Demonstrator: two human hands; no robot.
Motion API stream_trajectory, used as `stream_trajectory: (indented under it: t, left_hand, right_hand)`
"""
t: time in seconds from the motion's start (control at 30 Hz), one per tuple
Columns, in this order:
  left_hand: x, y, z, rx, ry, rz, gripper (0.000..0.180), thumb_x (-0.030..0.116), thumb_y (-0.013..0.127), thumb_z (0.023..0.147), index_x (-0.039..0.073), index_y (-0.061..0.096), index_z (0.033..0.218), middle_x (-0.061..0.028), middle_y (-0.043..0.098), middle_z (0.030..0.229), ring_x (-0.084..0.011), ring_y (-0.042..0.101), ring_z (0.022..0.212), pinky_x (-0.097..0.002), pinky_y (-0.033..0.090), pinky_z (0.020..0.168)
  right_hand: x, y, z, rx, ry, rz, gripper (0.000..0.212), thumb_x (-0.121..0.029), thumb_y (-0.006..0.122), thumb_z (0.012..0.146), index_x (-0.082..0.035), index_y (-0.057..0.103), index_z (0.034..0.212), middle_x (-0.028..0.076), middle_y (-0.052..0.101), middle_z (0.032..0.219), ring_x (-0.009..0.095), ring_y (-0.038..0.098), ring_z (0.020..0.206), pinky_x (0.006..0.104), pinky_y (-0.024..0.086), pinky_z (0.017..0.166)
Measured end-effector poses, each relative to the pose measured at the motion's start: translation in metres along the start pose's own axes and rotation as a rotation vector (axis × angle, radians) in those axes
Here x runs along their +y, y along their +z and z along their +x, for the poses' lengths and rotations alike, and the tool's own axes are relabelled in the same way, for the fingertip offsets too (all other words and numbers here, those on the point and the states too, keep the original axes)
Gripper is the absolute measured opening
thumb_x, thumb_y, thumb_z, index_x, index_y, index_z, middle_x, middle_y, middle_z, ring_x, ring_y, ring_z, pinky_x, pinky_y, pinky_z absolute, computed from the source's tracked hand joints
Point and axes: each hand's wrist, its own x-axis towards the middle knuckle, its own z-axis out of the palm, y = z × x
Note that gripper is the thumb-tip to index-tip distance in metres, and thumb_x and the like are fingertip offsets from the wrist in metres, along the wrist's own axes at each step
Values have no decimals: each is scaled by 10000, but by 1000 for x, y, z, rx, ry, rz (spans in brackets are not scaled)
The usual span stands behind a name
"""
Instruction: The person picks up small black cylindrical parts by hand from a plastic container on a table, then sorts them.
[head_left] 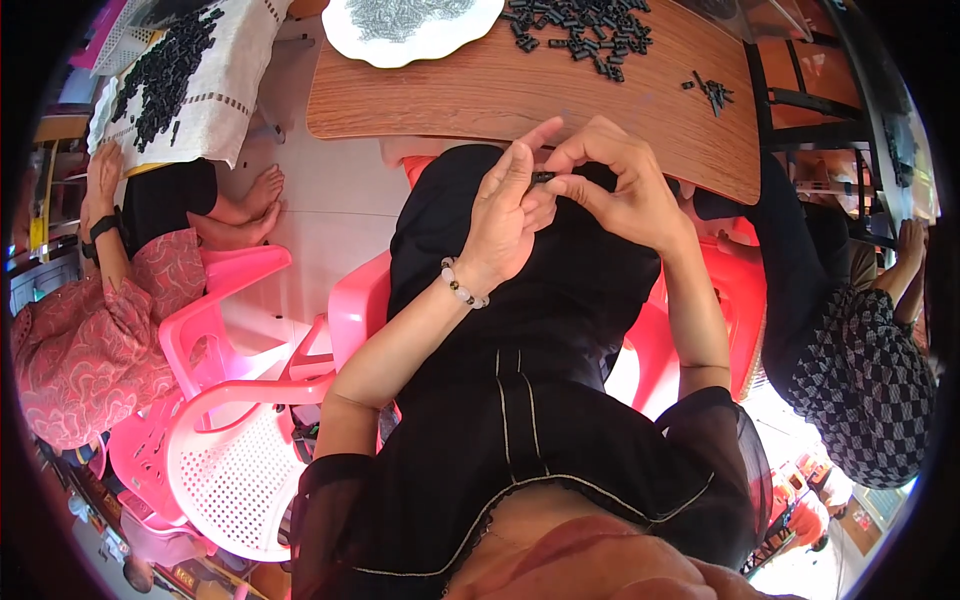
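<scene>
Beside the white plate [400,57] lie heaped black parts [598,42].

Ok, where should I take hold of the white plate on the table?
Probably by the near rim of the white plate, coming over the near edge of the table: that wavy rim shows bare, while the small grey pieces lie further in. Keep it level, as it's loaded.

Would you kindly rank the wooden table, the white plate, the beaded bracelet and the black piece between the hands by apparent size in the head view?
1. Wooden table
2. White plate
3. Beaded bracelet
4. Black piece
</scene>
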Motion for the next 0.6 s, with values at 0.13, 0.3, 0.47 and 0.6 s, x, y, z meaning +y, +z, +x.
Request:
stream_trajectory:
  t: [0.13, 0.3, 0.47, 0.6]
  left_hand:
    - [-4, -4, 2, -34, -38, -124, 520, 445, 464, 992, 14, 520, 1278, 29, 562, 792, -26, 405, 571, -178, 332, 515]
    - [-5, 3, 2, 59, -48, -78, 455, 413, 544, 963, 15, 578, 1180, 30, 598, 841, -53, 513, 721, -218, 431, 636]
    - [-10, -4, 0, 63, -83, -228, 379, 372, 580, 952, 43, 604, 1139, 28, 612, 857, -62, 546, 766, -227, 472, 722]
    - [-9, -2, 1, 78, -109, -202, 340, 353, 608, 938, 49, 631, 1090, 28, 616, 858, -66, 554, 776, -226, 475, 728]
  right_hand:
    - [4, 8, -9, 152, 47, 66, 140, -48, 759, 761, -23, 666, 862, 56, 657, 818, 182, 575, 792, 298, 460, 736]
    - [7, 15, -11, 288, 5, -3, 141, -50, 770, 733, -33, 652, 808, 60, 712, 854, 215, 575, 783, 325, 459, 736]
    - [9, 18, -10, 352, -101, -152, 166, -25, 772, 689, -38, 642, 793, 60, 659, 796, 246, 566, 762, 337, 457, 703]
    - [13, 18, -10, 354, -119, -166, 167, -33, 774, 690, -38, 648, 800, 55, 658, 803, 246, 566, 769, 339, 462, 697]
